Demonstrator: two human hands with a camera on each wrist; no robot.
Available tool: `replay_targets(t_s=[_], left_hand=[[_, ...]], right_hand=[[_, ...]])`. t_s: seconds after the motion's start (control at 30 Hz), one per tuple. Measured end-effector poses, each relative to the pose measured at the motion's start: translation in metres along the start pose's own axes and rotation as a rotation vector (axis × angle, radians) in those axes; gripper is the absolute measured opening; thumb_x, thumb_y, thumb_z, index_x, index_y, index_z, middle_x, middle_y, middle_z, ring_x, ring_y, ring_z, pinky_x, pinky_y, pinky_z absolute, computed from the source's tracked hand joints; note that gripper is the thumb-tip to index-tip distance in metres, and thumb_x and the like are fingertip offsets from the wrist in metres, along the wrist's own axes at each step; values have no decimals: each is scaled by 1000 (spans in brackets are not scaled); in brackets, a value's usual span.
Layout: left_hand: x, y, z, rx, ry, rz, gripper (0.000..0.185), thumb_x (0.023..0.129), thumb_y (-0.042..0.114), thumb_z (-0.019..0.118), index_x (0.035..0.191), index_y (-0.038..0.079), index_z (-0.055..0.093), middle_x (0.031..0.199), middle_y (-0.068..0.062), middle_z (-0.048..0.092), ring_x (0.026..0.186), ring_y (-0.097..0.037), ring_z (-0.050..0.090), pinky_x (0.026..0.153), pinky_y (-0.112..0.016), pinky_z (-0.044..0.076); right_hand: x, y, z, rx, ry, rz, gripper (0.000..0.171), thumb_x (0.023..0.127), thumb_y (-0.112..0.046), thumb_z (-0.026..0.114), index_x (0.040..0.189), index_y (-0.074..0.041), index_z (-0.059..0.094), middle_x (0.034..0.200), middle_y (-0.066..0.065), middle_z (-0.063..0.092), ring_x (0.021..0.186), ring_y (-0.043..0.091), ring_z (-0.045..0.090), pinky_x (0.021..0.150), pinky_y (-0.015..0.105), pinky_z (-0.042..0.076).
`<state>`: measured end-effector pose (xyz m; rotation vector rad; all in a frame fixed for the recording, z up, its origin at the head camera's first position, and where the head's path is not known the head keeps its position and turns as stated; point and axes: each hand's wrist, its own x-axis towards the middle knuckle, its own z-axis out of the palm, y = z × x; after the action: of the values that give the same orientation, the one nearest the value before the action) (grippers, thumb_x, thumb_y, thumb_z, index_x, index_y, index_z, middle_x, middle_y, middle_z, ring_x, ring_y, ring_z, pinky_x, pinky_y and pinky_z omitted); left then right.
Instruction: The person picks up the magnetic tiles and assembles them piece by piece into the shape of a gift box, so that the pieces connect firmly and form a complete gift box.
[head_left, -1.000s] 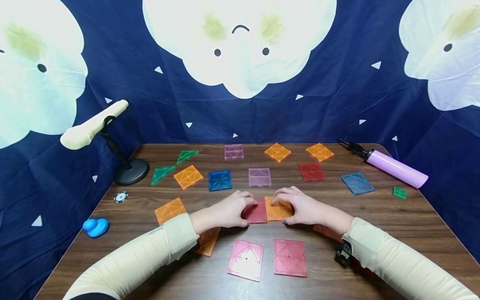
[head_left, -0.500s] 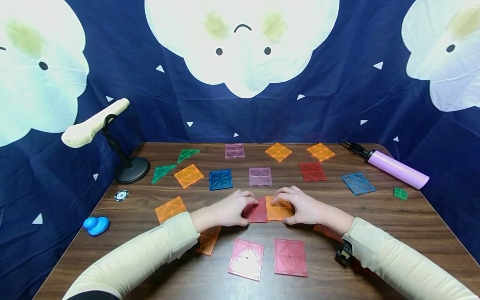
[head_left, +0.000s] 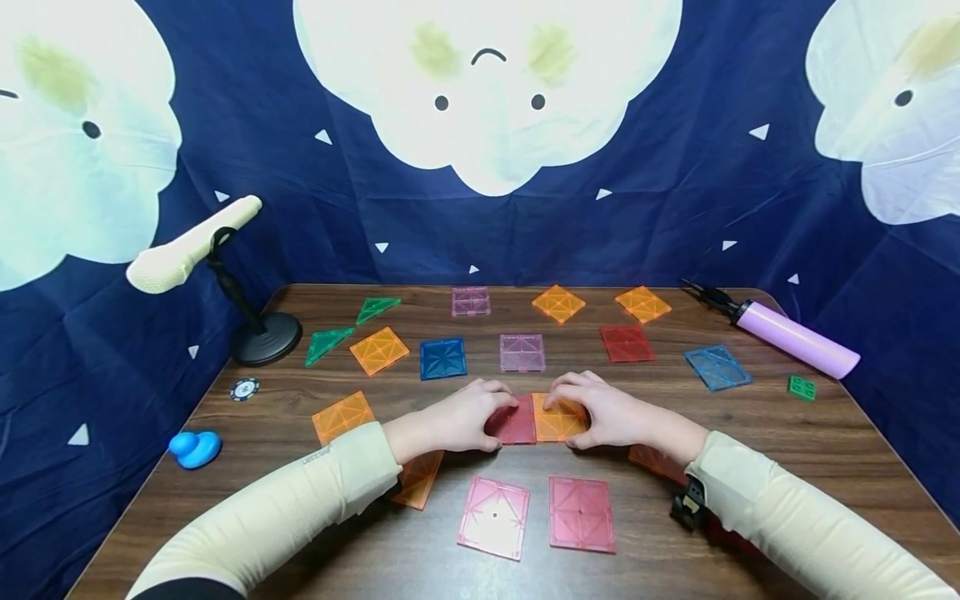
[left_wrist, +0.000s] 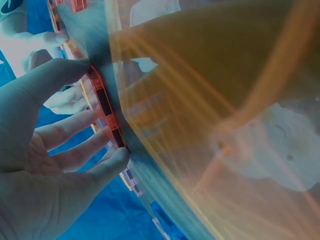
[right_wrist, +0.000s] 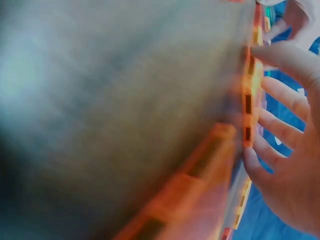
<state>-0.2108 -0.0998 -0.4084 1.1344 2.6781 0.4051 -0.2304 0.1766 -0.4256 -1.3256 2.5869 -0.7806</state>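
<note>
Mid-frame, the left hand (head_left: 465, 419) pinches the red tile (head_left: 520, 422), the right hand (head_left: 611, 413) the orange tile (head_left: 558, 422); best kept flat, edges flush.

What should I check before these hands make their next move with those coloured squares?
1. Left hand grips the red tile: ok.
2. Right hand grips an orange tile: ok.
3. Those two tiles line up side by side: ok, edges appear to meet.
4. They are firmly joined: cannot tell.
5. A hand is free for the pink tiles: not ok, both are busy.
</note>
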Motion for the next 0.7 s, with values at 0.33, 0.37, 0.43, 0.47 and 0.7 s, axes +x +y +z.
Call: replay_targets(t_s=[0.33, 0.37, 0.43, 0.47, 0.7], left_hand=[[0, 2, 0, 17, -1, 7, 55, 86, 18, 83, 134, 2, 63, 138, -17, 56, 126, -34, 52, 110, -47, 40], [1, 2, 0, 19, -2, 6, 55, 86, 18, 83, 135, 2, 63, 138, -17, 56, 127, -34, 51, 111, -48, 39], [1, 3, 0, 23, -1, 9, 55, 86, 18, 83, 135, 1, 63, 138, -18, 56, 128, -34, 52, 112, -49, 38], [1, 3, 1, 23, -1, 12, 56, 86, 18, 83, 135, 1, 63, 138, -18, 56, 127, -35, 52, 112, -50, 37], [-1, 3, 1, 19, 9, 27, 58, 85, 19, 83, 137, 5, 62, 138, -18, 57, 125, -35, 52, 107, -48, 43]], right_hand=[[47, 28, -23, -49, 109, 97, 36, 90, -14, 77, 123, -5, 67, 131, 15, 60, 125, 36, 54, 107, 55, 40], [53, 30, -25, -59, 108, 104, 37, 90, -15, 77, 124, -4, 67, 133, 17, 59, 127, 37, 53, 108, 55, 40], [67, 32, -25, -60, 85, 114, 41, 90, -16, 77, 127, -3, 65, 140, 22, 55, 132, 40, 50, 110, 56, 37], [73, 32, -24, -52, 62, 121, 44, 90, -18, 77, 129, -3, 64, 143, 24, 52, 134, 41, 47, 112, 56, 35], [100, 34, -13, -82, -72, 107, 44, 92, -19, 76, 133, -7, 62, 150, 24, 45, 140, 42, 39, 115, 56, 31]])
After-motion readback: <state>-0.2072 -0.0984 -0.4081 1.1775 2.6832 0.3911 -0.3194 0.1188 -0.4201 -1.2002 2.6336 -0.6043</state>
